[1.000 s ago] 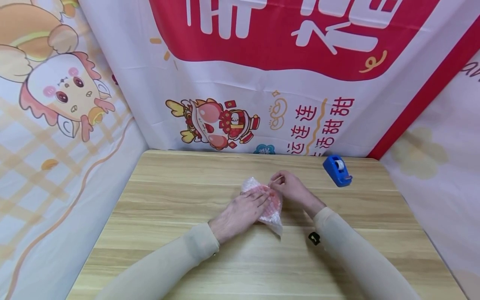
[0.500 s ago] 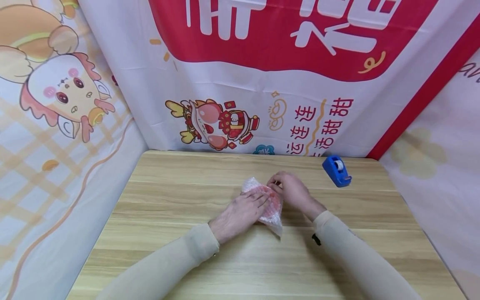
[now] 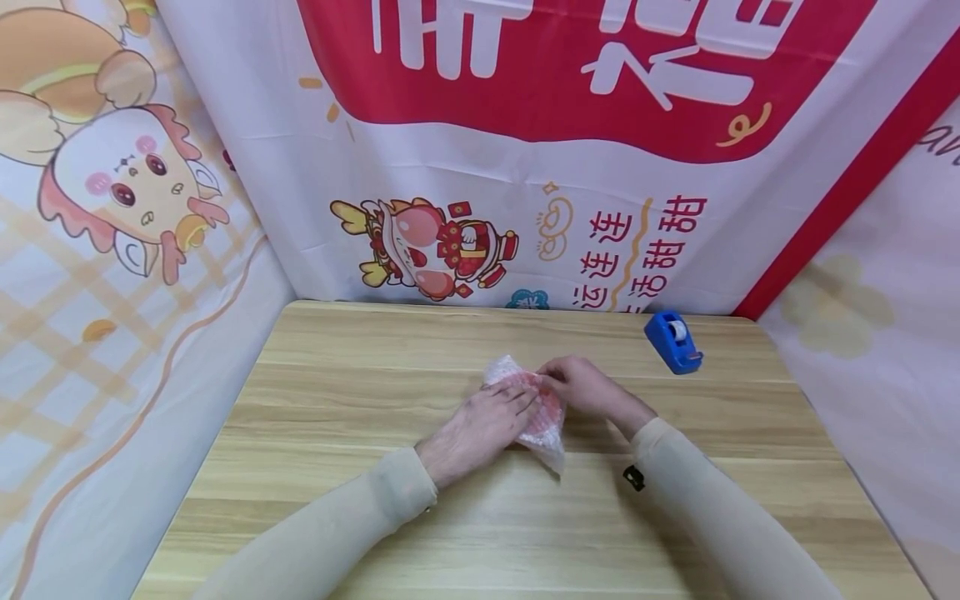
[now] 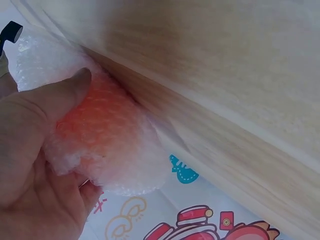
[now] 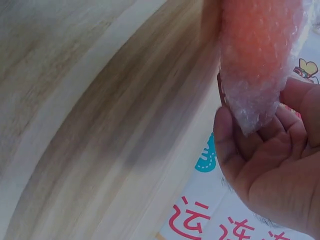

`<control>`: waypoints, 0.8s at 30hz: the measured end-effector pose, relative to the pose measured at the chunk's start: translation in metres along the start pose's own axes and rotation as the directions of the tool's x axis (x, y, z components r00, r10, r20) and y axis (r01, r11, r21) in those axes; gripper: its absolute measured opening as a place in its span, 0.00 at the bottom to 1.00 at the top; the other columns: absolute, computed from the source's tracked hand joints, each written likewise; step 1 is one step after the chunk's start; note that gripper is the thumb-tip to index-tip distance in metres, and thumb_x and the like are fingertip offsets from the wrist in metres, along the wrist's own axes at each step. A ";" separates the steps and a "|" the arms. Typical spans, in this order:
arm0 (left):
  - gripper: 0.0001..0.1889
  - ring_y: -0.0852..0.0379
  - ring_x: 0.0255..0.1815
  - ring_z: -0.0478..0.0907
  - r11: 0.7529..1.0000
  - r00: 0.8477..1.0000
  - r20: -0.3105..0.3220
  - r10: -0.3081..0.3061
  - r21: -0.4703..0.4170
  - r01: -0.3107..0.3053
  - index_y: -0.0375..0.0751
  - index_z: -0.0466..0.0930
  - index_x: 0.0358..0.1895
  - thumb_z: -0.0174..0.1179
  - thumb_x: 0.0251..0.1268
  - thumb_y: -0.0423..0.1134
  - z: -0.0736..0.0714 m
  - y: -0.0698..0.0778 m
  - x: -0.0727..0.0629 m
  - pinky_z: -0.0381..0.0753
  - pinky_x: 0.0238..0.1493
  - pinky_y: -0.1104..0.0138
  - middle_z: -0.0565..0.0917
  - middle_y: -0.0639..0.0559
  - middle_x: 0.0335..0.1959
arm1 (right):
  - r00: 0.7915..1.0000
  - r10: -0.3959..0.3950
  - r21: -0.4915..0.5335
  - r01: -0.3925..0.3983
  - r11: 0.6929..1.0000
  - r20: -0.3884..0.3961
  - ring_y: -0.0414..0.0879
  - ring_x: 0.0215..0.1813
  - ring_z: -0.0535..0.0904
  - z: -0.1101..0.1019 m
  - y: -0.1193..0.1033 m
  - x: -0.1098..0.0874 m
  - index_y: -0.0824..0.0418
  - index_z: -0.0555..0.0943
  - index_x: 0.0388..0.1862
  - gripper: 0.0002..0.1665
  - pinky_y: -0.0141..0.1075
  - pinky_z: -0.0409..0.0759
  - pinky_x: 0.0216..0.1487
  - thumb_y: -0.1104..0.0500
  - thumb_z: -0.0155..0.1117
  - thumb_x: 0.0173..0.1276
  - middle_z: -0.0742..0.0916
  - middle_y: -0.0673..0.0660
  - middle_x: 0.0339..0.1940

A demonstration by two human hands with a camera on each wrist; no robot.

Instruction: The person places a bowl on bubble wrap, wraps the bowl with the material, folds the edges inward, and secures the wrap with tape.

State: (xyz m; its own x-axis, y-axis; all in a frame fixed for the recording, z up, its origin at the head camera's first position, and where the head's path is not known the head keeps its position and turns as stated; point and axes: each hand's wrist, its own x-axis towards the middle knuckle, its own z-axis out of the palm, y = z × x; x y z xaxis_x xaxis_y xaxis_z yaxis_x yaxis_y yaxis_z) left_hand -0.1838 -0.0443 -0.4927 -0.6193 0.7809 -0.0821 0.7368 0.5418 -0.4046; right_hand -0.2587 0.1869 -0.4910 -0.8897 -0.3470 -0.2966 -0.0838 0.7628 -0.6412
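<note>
A reddish-orange item wrapped in bubble wrap, a bubble-wrapped package (image 3: 551, 425), lies on the wooden table. My left hand (image 3: 483, 425) rests over it in the head view. In the left wrist view, the thumb (image 4: 75, 87) presses one face of the package and the other fingers curl over its edge. At the far right edge of the wrap is my right hand (image 3: 588, 386). Seen from the right wrist, its thumb and curled fingers (image 5: 272, 130) close around the narrow end of the package. Whatever lies beneath my left palm is hidden.
A blue tape dispenser (image 3: 675, 342) with a white roll stands at the back right of the table (image 3: 337, 367). Printed fabric (image 3: 480, 167) hangs behind and along both sides. A small black piece (image 3: 633, 477) shows beside my right sleeve.
My right hand has turned slightly down, and its fingertips have come from just above the package's far edge onto it. My left hand and the blue tape dispenser stay where they were.
</note>
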 end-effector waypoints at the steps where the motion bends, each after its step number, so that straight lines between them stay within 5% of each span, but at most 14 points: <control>1: 0.31 0.55 0.94 0.71 1.000 1.000 -0.008 0.000 0.006 0.000 0.49 0.70 0.93 0.61 0.95 0.39 0.000 0.000 0.000 0.68 0.97 0.59 0.74 0.54 0.93 | 1.000 0.004 -0.001 -0.004 1.000 -0.007 0.47 0.55 0.91 0.001 0.000 0.000 0.61 0.93 0.66 0.16 0.50 0.92 0.68 0.55 0.65 0.94 0.97 0.59 0.59; 15: 0.17 0.60 0.73 0.86 1.000 0.984 -0.179 -0.016 0.017 0.019 0.58 0.91 0.68 0.72 0.83 0.38 0.008 -0.001 0.002 0.80 0.87 0.66 0.94 0.61 0.67 | 0.999 -0.001 -0.017 0.000 1.000 -0.040 0.48 0.54 0.92 0.005 -0.002 -0.001 0.64 0.93 0.64 0.16 0.47 0.94 0.63 0.55 0.69 0.91 0.97 0.61 0.58; 19: 0.14 0.62 0.69 0.88 1.000 0.983 -0.182 -0.012 0.024 0.016 0.58 0.92 0.63 0.74 0.82 0.38 0.007 -0.002 0.002 0.79 0.88 0.66 0.95 0.62 0.60 | 0.999 -0.010 -0.028 0.008 1.000 -0.050 0.48 0.53 0.92 0.007 -0.002 -0.001 0.65 0.93 0.62 0.16 0.45 0.94 0.61 0.55 0.70 0.90 0.97 0.61 0.56; 24: 0.15 0.61 0.71 0.87 1.000 0.986 -0.167 -0.010 0.021 0.013 0.56 0.92 0.66 0.75 0.82 0.40 0.004 -0.002 0.001 0.76 0.90 0.65 0.95 0.61 0.62 | 0.998 0.003 -0.006 -0.004 1.000 -0.065 0.46 0.49 0.90 0.008 -0.002 0.000 0.63 0.93 0.62 0.14 0.40 0.92 0.53 0.56 0.71 0.89 0.97 0.59 0.53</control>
State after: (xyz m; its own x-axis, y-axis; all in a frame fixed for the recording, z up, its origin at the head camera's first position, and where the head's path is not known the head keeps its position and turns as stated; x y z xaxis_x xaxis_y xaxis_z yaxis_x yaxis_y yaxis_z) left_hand -0.1872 -0.0455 -0.4953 -0.5723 0.8166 0.0755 0.7226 0.5457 -0.4244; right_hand -0.2546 0.1807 -0.4950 -0.9174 -0.3081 -0.2518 -0.0830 0.7671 -0.6361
